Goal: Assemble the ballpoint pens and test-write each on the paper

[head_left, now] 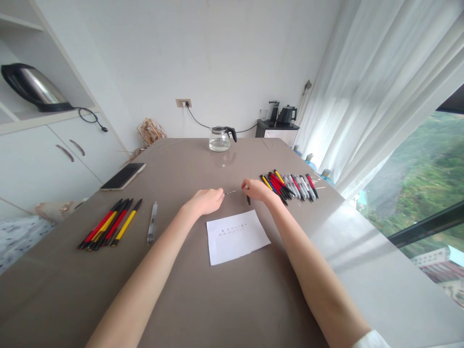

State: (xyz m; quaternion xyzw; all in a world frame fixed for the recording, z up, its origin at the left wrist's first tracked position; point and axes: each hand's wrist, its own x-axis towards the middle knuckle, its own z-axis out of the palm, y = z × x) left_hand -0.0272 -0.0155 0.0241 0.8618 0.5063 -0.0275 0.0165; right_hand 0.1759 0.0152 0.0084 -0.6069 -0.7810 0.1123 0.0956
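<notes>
My left hand (210,200) is closed in a pinch above the middle of the table. A thin pen refill (230,193), dark and light along its length, sticks out to the right from its fingertips. Across a small gap, my right hand (254,189) has its fingers curled round a pen (248,199); only a black end shows below them, the rest is hidden. Just in front of both hands lies a white sheet of paper (237,246) with handwriting on it.
Red, yellow and clear pens (290,186) lie in a pile at right. More red and yellow pens (108,224) and one clear pen (152,223) are at left, near a phone (123,176). A glass pot (219,140) of water stands at the table's far edge.
</notes>
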